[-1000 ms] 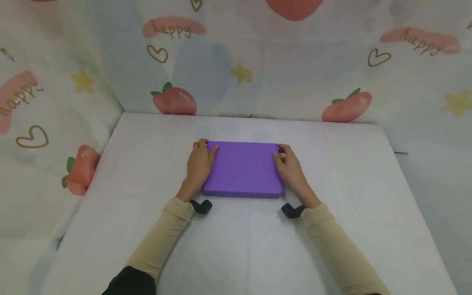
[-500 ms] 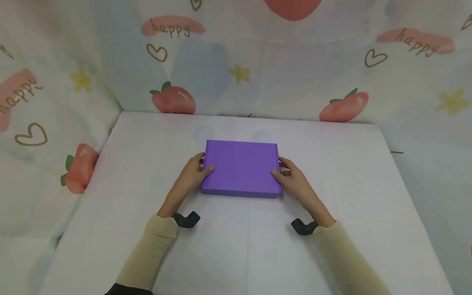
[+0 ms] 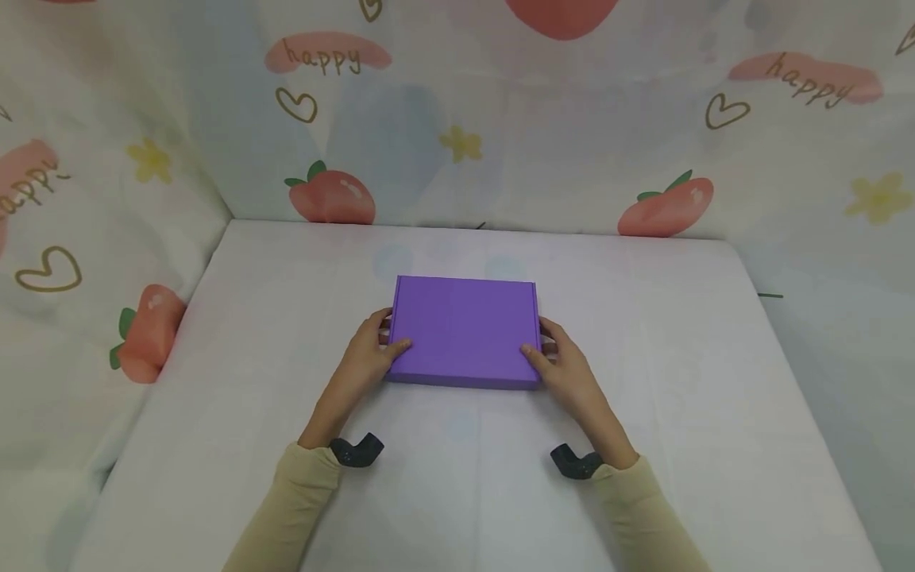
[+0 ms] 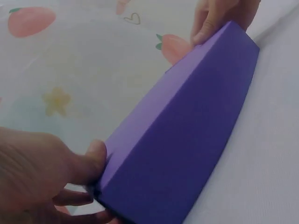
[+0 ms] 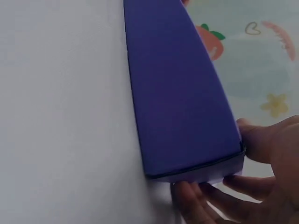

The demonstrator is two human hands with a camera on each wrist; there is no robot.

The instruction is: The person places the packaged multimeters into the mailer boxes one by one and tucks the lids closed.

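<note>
A flat purple cardboard box, lid down, lies in the middle of the white table in the head view. At its left side my left hand grips the edge, thumb on top and fingers against the side. My right hand holds the opposite side the same way. The left wrist view shows the box's front face, with the left thumb on the upper edge. In the right wrist view, right fingers touch the end of the box. What is inside stays hidden.
The white table extends around the box on all sides. A patterned cloth hangs behind it and along the left. A black curved piece sits at the left wrist, another black piece at the right.
Both hands have slid toward the near corners of the box, and the forearms have drawn back. The box has barely shifted in the head view.
</note>
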